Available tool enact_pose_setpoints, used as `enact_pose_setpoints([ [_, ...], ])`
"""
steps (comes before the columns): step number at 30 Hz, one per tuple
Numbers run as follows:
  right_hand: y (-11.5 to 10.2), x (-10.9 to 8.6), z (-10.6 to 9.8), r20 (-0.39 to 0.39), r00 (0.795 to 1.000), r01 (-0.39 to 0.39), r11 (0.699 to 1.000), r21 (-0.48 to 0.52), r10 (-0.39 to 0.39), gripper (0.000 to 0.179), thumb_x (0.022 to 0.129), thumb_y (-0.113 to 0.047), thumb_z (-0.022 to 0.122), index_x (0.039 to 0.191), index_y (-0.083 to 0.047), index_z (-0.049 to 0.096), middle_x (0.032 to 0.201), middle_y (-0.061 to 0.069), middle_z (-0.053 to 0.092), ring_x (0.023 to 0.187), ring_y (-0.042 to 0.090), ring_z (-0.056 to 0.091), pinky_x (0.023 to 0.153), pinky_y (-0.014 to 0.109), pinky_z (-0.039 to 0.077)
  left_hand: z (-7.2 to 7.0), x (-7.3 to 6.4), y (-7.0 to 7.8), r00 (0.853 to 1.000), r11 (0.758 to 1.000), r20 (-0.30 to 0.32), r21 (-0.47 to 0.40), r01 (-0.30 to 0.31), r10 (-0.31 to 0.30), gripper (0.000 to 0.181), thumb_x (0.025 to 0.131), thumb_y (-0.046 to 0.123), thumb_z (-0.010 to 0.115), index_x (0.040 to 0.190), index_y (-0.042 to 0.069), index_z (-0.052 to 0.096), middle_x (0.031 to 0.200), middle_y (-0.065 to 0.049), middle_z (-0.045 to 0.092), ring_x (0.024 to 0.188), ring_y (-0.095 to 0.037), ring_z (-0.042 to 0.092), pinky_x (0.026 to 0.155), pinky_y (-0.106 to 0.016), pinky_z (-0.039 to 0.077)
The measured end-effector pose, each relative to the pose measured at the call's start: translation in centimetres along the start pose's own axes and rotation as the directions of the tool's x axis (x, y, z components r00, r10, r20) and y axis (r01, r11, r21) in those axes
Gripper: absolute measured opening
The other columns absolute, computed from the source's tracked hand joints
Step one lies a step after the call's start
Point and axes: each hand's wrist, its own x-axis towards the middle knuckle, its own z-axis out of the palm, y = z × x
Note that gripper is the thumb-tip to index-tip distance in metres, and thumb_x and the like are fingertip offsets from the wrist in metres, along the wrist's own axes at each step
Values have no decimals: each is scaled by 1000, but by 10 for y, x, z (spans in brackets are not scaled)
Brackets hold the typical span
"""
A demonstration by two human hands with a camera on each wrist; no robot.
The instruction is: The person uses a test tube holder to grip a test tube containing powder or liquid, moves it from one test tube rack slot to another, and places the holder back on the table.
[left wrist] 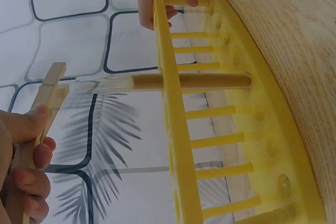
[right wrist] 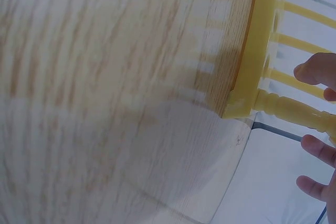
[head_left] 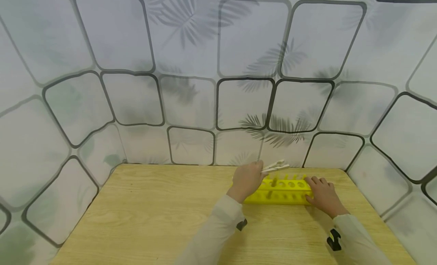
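My left hand (head_left: 247,180) grips a wooden test tube holder (head_left: 275,168) above the left part of a yellow test tube rack (head_left: 281,199). One glass test tube (left wrist: 210,81) with brown contents stands in the rack, its clear upper part rising above the top bar. In the left wrist view the wooden holder's tip is right by the tube's mouth. At the rack's right end, my right hand (head_left: 324,196) holds the frame, thumb on the near side and fingers over the top. The right wrist view has its thumb and fingertips (right wrist: 315,191) about the end post.
The rack stands on a light wood-grain table (head_left: 153,212), towards its far edge. Behind and on both sides hangs a pale curtain (head_left: 191,101) with dark rounded outlines and leaf prints. Several other holes (head_left: 291,184) show in the rack's top.
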Motion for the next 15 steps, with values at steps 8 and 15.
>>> enact_pose_setpoints([
  [8,-1,-1,0,-25,1000,1,1000,2,-1,58,69,-21,81,117,-4,52,99,15,56,87,37,52,68,58,42,-4,0,-5,1000,1000,26,-10,-6,6,32,88,46,59,77,16,52,54,7,42,41,-4,28,37,-15,17],
  [15,-2,-1,-1,-13,1000,-8,1000,1,8,58,69,-21,81,118,-4,52,99,15,56,89,37,52,69,58,42,-5,-1,-9,998,999,56,-46,0,3,30,89,44,58,83,15,56,60,6,53,43,-3,38,38,-14,25],
])
